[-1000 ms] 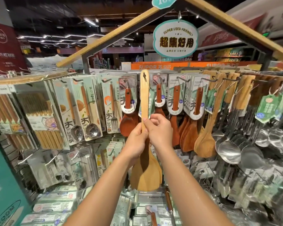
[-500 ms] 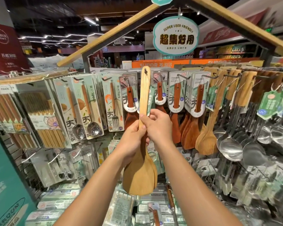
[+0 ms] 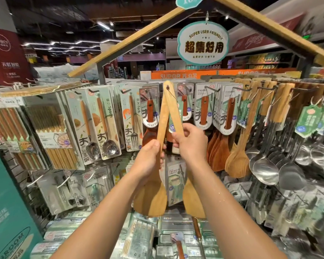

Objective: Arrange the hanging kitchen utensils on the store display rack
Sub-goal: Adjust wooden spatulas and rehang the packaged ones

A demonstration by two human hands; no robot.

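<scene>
Two light wooden spatulas hang together from one point at the top of the display rack (image 3: 243,88), their handle tips crossing there. My left hand (image 3: 148,157) grips the handle of the left spatula (image 3: 153,197), whose blade swings out to the lower left. My right hand (image 3: 192,144) grips the handle of the right spatula (image 3: 192,200), whose blade points down to the right. The handles spread apart below the top like an inverted V.
Packaged spoons and forks (image 3: 105,124) hang to the left, chopstick packs (image 3: 51,137) further left. Dark wooden spatulas in cards (image 3: 204,111), loose wooden spoons (image 3: 239,161) and steel ladles (image 3: 266,171) hang to the right. Boxed goods lie on the shelf below.
What looked like one spatula held by both hands has come apart into two. My left hand pulled one blade left, my right hand the other right.
</scene>
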